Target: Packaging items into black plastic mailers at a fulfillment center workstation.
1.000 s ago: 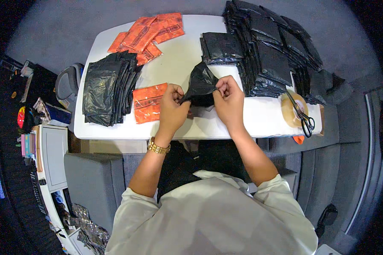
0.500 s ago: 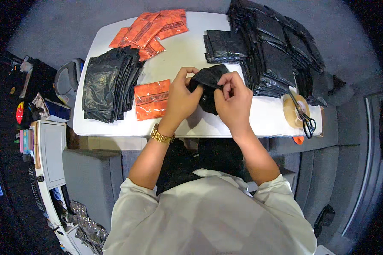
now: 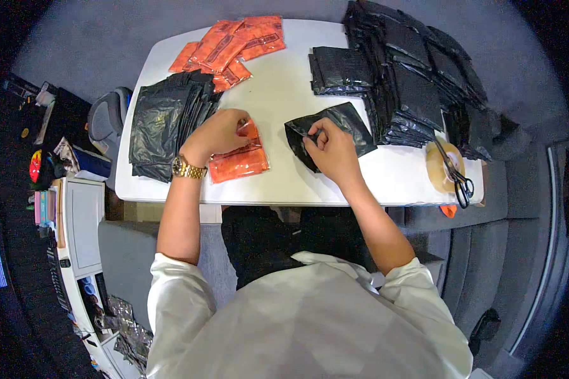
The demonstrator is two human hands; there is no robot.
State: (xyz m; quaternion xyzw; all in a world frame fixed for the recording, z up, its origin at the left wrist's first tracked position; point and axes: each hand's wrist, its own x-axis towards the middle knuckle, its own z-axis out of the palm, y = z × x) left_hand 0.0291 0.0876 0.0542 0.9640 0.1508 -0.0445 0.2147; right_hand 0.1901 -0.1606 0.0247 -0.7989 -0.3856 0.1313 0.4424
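My left hand (image 3: 224, 134), with a gold watch (image 3: 188, 168) at the wrist, curls over a flat orange packet (image 3: 237, 165) in a clear sleeve. Its thumb and fingers are bent about the packet's upper part; the exact grip is partly hidden. To the right, my right hand (image 3: 330, 146) pinches the edge of a black plastic bag (image 3: 344, 123) between thumb and fingers. The bag is spread out at a slant on the table, its mouth edge toward the left.
A stack of black bags (image 3: 161, 126) lies at the left, below several orange packets (image 3: 224, 47). Large piles of folded black bags (image 3: 411, 88) fill the back right. Black-handled scissors (image 3: 456, 177) rest on a tape roll (image 3: 437, 167) near the white table's (image 3: 284, 189) right corner.
My left hand has left the black bag and moved left onto the orange packet, which is slightly turned. The bag, bunched between both hands before, now lies flatter under my right hand.
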